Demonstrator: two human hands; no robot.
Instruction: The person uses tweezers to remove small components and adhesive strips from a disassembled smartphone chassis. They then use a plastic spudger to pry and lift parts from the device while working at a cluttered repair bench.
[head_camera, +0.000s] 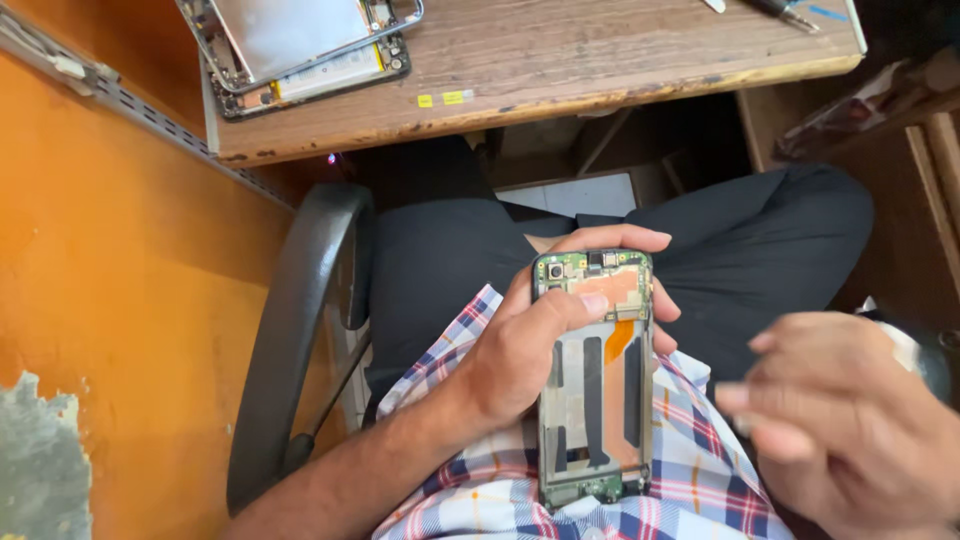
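- Left hand: wrapped around an opened phone chassis with bare metal frame, green circuit boards at both ends and an orange flex ribbon. Thumb lies across the front, its tip on the copper-coloured patch near the far end; fingers curl round the back and show at the far edge and the right edge. Firm grip, hand closed on the frame.
- Chassis: held lengthwise over the lap, far end with the small camera module pointing toward the table, near end over the red, white and blue plaid shirt. Two long black strips run along the inner bay, with the orange ribbon between them at the far half.
- Right hand: near-right, motion-blurred, clear of the chassis and just to its right. Fingers bunched, tips aimed left toward the phone. A small pale bit shows at the fingertips; can't tell whether it's pinching something.
- Lap: dark trousers, legs apart, seated.
- Left: grey plastic chair armrest, beside an orange wall.
- Far: worn wooden table, with a second dismantled phone with silver back plate and exposed battery at its left end, well apart from both hands. Two small yellow stickers just near of it.
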